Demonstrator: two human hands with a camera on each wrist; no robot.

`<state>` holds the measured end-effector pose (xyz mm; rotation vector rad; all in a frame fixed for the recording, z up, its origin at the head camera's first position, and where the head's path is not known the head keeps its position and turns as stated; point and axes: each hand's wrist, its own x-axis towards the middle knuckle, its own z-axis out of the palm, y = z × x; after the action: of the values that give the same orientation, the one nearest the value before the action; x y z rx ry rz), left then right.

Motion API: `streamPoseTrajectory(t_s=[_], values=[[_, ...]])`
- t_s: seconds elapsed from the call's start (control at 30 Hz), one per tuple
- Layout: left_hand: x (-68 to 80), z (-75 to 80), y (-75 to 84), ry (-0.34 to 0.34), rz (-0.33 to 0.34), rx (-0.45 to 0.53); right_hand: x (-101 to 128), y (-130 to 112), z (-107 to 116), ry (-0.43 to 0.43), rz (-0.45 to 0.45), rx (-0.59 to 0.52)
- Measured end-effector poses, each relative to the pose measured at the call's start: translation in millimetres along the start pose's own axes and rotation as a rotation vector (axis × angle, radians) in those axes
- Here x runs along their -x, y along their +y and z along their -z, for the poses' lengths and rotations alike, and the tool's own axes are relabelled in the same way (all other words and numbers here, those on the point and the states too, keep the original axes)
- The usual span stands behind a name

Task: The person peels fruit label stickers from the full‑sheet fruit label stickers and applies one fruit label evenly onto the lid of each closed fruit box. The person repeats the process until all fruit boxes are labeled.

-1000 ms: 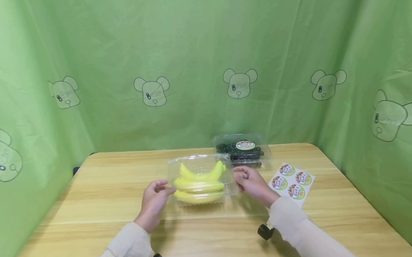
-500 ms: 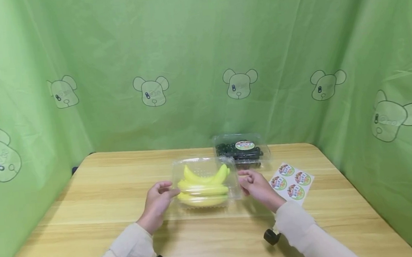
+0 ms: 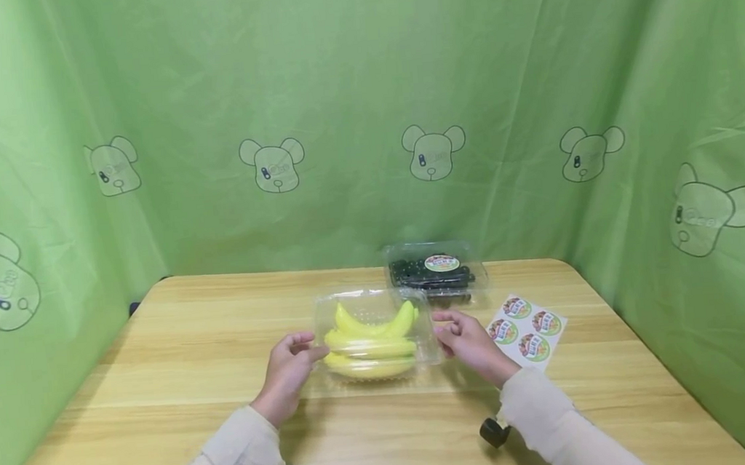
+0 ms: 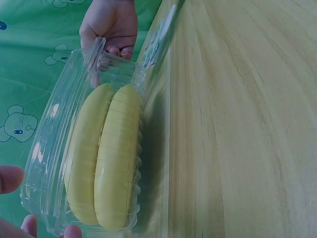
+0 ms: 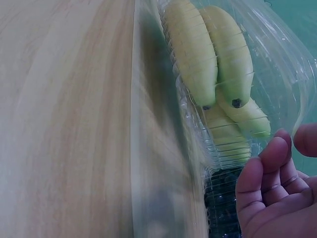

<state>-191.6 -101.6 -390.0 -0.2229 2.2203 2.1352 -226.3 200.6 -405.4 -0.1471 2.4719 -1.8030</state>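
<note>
A clear plastic clamshell box with several yellow bananas inside is held by its two ends in the middle of the table. My left hand grips the left end, thumb on the near side. At the right end my right hand pinches the rim; the right wrist view shows its fingers curled at the plastic edge. The lid lies over the bananas. Whether the box touches the table I cannot tell.
Behind it, to the right, stands a second clear box with dark contents and a round label. A white sheet of round fruit stickers lies right of my right hand. Green curtains surround the wooden table.
Both hands and the banana box have shifted a little to the right and nearer to me. The second box and the sticker sheet have stayed in place.
</note>
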Motion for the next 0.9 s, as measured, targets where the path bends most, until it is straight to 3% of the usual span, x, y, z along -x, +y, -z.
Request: streamPoseTrajectory(t_s=[0.9], values=[[-3.5, -1.5, -10.1, -0.001, 0.025, -0.018, 2, 12, -2, 0.002, -0.009, -0.009]])
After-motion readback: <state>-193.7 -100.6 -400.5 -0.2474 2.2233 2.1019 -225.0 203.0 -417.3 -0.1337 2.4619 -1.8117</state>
